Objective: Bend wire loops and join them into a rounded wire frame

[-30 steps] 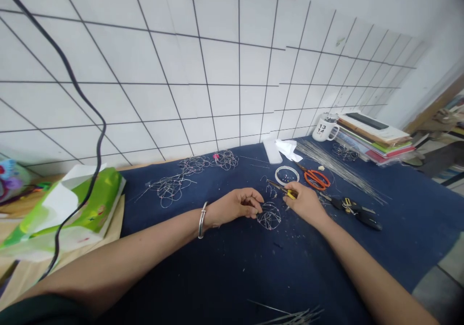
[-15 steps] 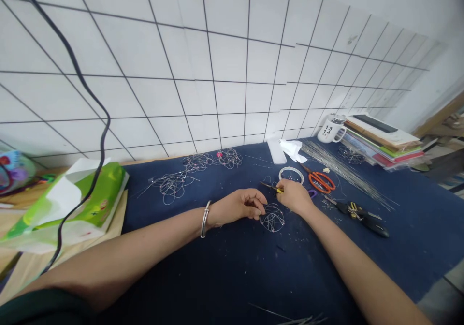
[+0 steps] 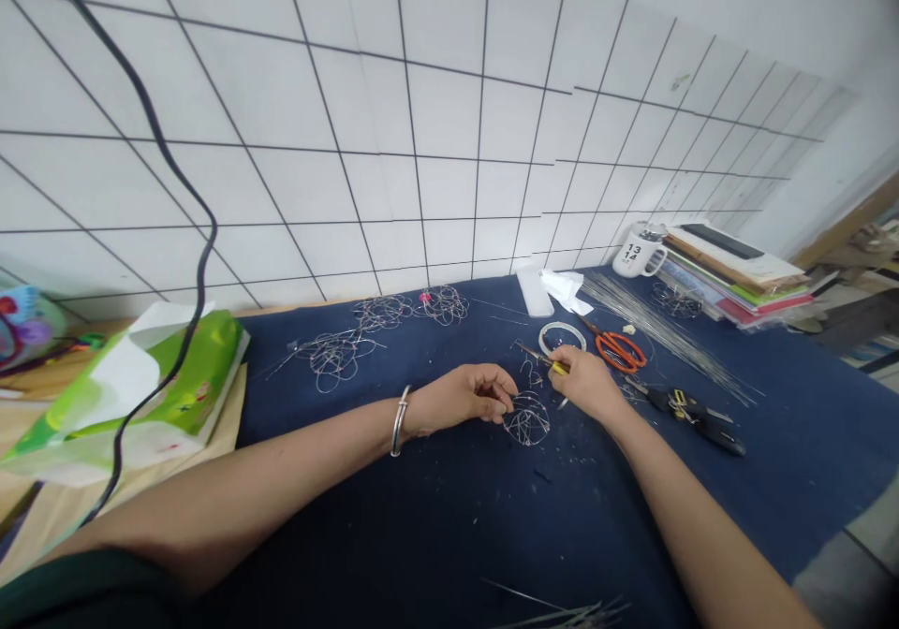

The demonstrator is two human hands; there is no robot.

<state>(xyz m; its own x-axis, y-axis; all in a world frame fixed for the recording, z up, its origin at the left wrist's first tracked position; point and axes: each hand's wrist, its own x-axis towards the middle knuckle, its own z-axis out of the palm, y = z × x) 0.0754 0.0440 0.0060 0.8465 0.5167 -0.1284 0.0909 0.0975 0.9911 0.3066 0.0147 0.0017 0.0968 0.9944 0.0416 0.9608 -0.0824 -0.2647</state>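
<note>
My left hand (image 3: pixel 472 395) pinches the edge of a round beaded wire piece (image 3: pixel 526 420), an openwork of thin silvery loops with small beads. My right hand (image 3: pixel 584 384) is closed around a yellow-handled tool (image 3: pixel 560 367) with a slim dark tip that points left. Its far end is hidden in the palm, so I cannot tell whether it is pliers or scissors. The tip is near small curled wire bits (image 3: pixel 532 373), just above the wire piece. A white tape roll (image 3: pixel 562 328) lies right behind my right hand.
Beaded wire tangles (image 3: pixel 335 358) lie at the back left. Orange-handled scissors (image 3: pixel 618 350), black cutters (image 3: pixel 695 414) and straight wires (image 3: pixel 660 325) are on the right. A mug (image 3: pixel 638 253) stands beside stacked books (image 3: pixel 737 278). A green tissue pack (image 3: pixel 203 367) and black cable (image 3: pixel 200 292) are left.
My right hand has moved slightly right with the yellow-handled tool, away from the wire piece. A purple loop beside that hand no longer shows. My left hand stays almost still.
</note>
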